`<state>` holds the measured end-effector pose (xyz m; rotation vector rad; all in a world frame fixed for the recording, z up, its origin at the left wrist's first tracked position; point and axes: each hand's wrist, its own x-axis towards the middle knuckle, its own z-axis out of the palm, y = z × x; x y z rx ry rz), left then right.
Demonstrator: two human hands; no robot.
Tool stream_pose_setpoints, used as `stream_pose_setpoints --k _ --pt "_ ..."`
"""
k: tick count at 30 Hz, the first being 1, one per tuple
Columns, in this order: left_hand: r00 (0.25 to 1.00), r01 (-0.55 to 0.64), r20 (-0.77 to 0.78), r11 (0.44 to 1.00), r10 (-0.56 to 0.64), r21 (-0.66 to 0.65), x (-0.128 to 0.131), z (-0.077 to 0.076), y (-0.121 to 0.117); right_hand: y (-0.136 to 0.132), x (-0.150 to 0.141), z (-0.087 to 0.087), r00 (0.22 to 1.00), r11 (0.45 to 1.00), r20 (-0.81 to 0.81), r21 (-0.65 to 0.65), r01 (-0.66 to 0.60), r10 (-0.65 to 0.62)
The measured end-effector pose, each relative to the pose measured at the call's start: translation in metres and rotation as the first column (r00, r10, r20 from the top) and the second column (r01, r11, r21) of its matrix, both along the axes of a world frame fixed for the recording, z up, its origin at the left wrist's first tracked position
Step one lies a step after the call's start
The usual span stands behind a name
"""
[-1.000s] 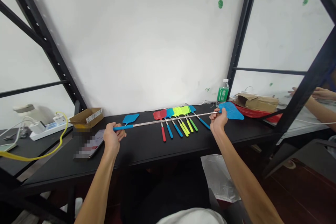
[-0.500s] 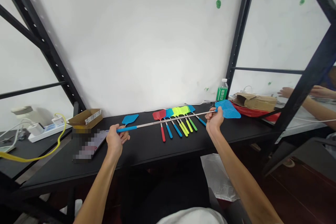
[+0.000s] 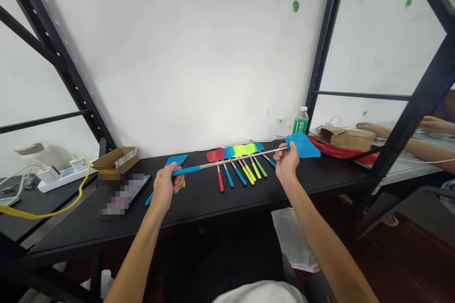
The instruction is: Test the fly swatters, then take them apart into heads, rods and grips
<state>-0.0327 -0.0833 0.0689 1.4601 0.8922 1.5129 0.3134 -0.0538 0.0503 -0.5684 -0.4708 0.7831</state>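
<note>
A blue fly swatter with a metal telescopic rod is held level above the desk between my two hands. My left hand is closed round its blue handle. At the other end my right hand pinches the rod where it meets the mesh head. Beneath the rod, a fanned row of several fly swatters lies on the desk: a red one, blue ones, yellow ones and a green-handled one. Another blue swatter lies behind my left hand, partly hidden by it.
The black desk runs along a white wall. On its left are an open cardboard box, a blurred phone-like item and a yellow cable. A green-labelled bottle stands at right. Another person's arm reaches over the neighbouring table.
My hands have come closer together, and the held swatter's rod is shorter. My left hand moved right, uncovering the handle of the swatter lying behind it; my right hand moved slightly left.
</note>
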Motion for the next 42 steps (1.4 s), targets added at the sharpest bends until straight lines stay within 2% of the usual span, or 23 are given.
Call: stream_pose_setpoints --k 6,10,13,15,17,19,22,24,27,33,37,40,42 --pt "1.000 -0.010 -0.027 0.999 0.009 -0.033 -0.008 0.000 0.002 -0.009 0.021 0.010 0.980 0.985 0.118 0.051 -0.166 0.159" --pt "0.991 -0.078 0.102 0.996 0.082 -0.044 -0.022 0.001 0.008 -0.011 0.041 0.014 0.995 0.991 0.059 0.102 -0.092 0.086" --pt "0.983 -0.136 0.119 0.990 0.141 -0.047 -0.032 0.002 0.012 -0.008 0.058 0.013 0.999 0.998 0.028 0.059 -0.037 0.035" --pt "0.985 -0.137 0.096 0.989 0.142 -0.049 -0.037 0.002 0.013 -0.007 0.067 0.011 0.996 0.999 0.074 0.013 -0.046 0.045" --pt "0.986 -0.121 0.107 0.990 0.128 -0.067 -0.041 0.002 0.013 -0.009 0.074 0.009 0.981 0.994 0.162 -0.031 -0.107 0.111" --pt "0.983 -0.111 0.136 0.990 0.122 -0.081 -0.044 0.002 0.013 -0.014 0.080 0.006 0.926 0.969 0.287 -0.099 -0.225 0.244" --pt "0.981 -0.098 0.158 0.993 0.109 -0.071 -0.051 0.003 0.014 -0.023 0.086 0.003 0.791 0.894 0.416 -0.226 -0.388 0.448" --pt "0.982 -0.088 0.162 0.994 0.096 -0.061 -0.056 0.004 0.013 -0.029 0.088 0.001 0.745 0.851 0.413 -0.275 -0.447 0.524" --pt "0.985 -0.075 0.148 0.995 0.083 -0.059 -0.060 0.007 0.011 -0.033 0.090 -0.002 0.730 0.801 0.335 -0.313 -0.511 0.596" --pt "0.991 -0.061 0.120 0.997 0.066 -0.051 -0.064 0.005 0.010 -0.033 0.090 -0.006 0.763 0.773 0.197 -0.340 -0.536 0.616" --pt "0.992 -0.051 0.115 0.998 0.054 -0.028 -0.065 0.002 0.014 -0.033 0.087 -0.005 0.737 0.754 0.232 -0.395 -0.525 0.635" --pt "0.993 -0.013 0.116 0.999 0.018 -0.039 -0.064 0.001 0.015 -0.032 0.083 -0.004 0.737 0.770 0.276 -0.402 -0.495 0.617" --pt "0.993 0.008 0.115 0.998 -0.001 -0.055 -0.064 0.001 0.015 -0.032 0.082 -0.004 0.709 0.763 0.318 -0.425 -0.486 0.629"
